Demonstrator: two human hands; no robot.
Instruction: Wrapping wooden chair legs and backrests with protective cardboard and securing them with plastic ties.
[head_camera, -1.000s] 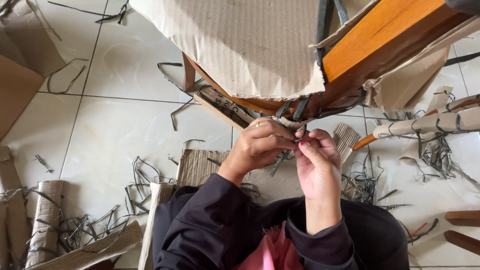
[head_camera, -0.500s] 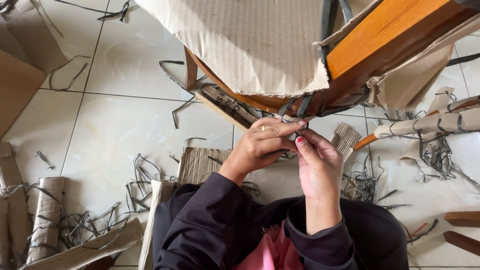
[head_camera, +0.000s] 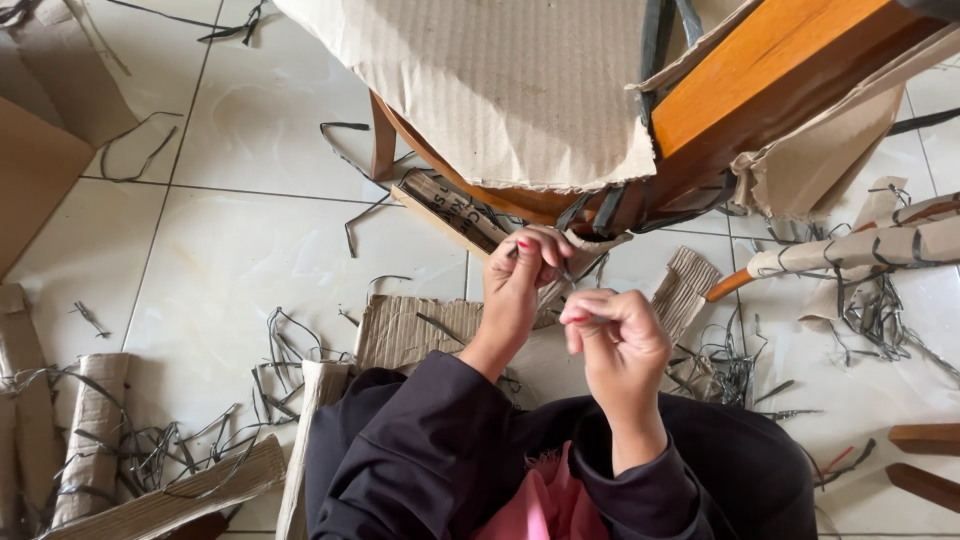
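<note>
A wooden furniture piece (head_camera: 780, 70) wrapped in corrugated cardboard (head_camera: 500, 80) and dark plastic straps (head_camera: 600, 210) stands tilted on the tiled floor in front of me. My left hand (head_camera: 520, 280) is raised to its lower edge, with the fingers pinched on a dark strap just under the cardboard. My right hand (head_camera: 615, 335) hangs a little lower and closer to my body, apart from the furniture. Its fingers are curled shut, and I cannot see anything between them.
Cut dark straps (head_camera: 290, 350) and torn cardboard pieces (head_camera: 410, 330) litter the white tiles. Rolled cardboard tubes (head_camera: 90, 430) lie at the left. A wrapped wooden leg (head_camera: 860, 250) lies at the right, and bare wooden pieces (head_camera: 925, 460) rest at the lower right.
My right hand has drawn back from the strap toward my body, while my left hand stays at the furniture's lower edge. The two hands were together before.
</note>
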